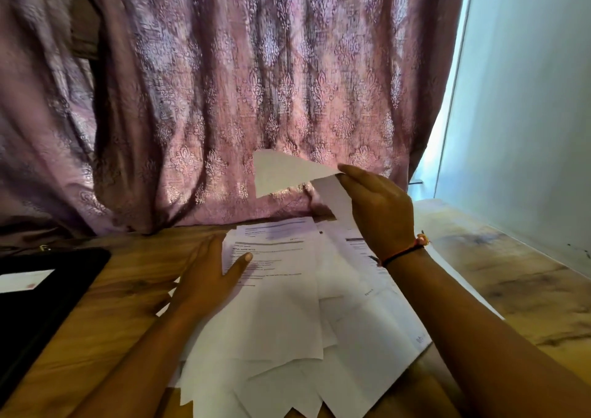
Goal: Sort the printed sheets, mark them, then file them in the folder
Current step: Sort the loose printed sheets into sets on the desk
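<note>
Far left on the brown wooden tabletop (pixel 128 286), lying flat: a black folder (pixel 54 305) with a small white label. Next, the left grip (pixel 208 276), released, fingers straight, resting on the edge of a messy pile of white printed sheets (pixel 287 321) in the middle. Further right, the right grip (pixel 377 212), pinching one white paper sheet (pixel 281 174), held up before the pink patterned curtain (pixel 256 65).

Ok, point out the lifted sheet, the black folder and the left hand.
lifted sheet (pixel 281 174): head view, raised blank flap.
black folder (pixel 73 278): head view, bare cover.
left hand (pixel 208 275): head view, back of hand.
</note>
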